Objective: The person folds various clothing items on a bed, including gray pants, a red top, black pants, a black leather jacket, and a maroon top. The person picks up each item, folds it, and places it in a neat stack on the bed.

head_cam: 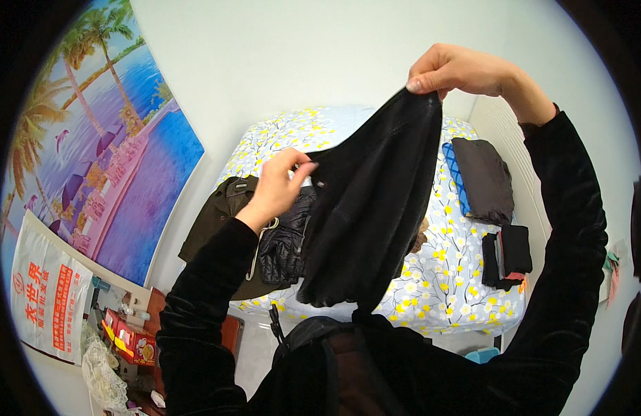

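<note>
A black cloth garment [372,192] hangs stretched between my two hands, above the bed; its kind cannot be told. My right hand [450,70] pinches its upper right corner, raised high. Lower down, my left hand [281,182] grips the left end of its top edge between thumb and fingers. The garment hangs in loose folds towards my body. Just beyond my left forearm, a black quilted jacket [282,255] and a dark olive coat [216,213] lie on the bed. A small brown item shows partly behind the garment's right side.
The bed has a floral sheet [456,270]. Folded dark grey cloth [484,179] lies over blue patterned cloth [456,177] at the right, near a stack of folded dark clothes [508,255]. At lower left stands a cluttered table with a red box [130,340] and white lace [102,377].
</note>
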A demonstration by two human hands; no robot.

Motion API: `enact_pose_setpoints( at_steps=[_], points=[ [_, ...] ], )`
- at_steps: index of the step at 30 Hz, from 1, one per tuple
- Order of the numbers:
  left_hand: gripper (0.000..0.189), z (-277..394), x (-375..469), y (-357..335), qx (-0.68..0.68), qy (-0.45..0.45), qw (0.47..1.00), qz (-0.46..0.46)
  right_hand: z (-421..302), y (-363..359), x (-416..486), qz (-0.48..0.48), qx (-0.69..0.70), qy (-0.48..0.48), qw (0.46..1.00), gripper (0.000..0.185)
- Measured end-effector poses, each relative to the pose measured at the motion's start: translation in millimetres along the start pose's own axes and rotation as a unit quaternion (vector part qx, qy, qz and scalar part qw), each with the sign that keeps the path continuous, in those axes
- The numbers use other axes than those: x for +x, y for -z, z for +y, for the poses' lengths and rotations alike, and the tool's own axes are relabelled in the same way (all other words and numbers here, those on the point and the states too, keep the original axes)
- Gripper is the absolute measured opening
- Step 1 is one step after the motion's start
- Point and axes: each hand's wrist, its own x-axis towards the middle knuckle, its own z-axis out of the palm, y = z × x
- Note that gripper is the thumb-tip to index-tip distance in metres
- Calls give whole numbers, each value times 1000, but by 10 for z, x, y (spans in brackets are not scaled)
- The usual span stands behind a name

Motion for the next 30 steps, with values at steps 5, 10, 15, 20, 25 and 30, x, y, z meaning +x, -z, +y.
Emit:
enact_pose_setpoints(
  at_steps=[5, 10, 15, 20, 25, 30],
  points=[
    [14, -60, 167, 116, -22, 101, 994, 19, 20, -105, 13, 35, -8, -20, 999, 39],
    [12, -30, 368, 41, -103, 202, 973, 48, -51, -264, 144, 137, 181, -21, 974, 35],
    [14, 2, 481, 66, -109, 141, 982, 68, -146, -164, 144, 220, 130, -5, 967, 24],
    [14, 30, 595, 519, 158, -18, 983, 90, -137, -123, 121, 228, 76, -13, 971, 21],
    [14, 210, 766, 959, 163, -18, 965, 204, -198, 27, 501, 337, 146, 119, 922, 22],
    [16, 133, 747, 1090, -37, 177, 973, 145, -405, -74, 825, 299, 227, 73, 924, 21]
  ],
)
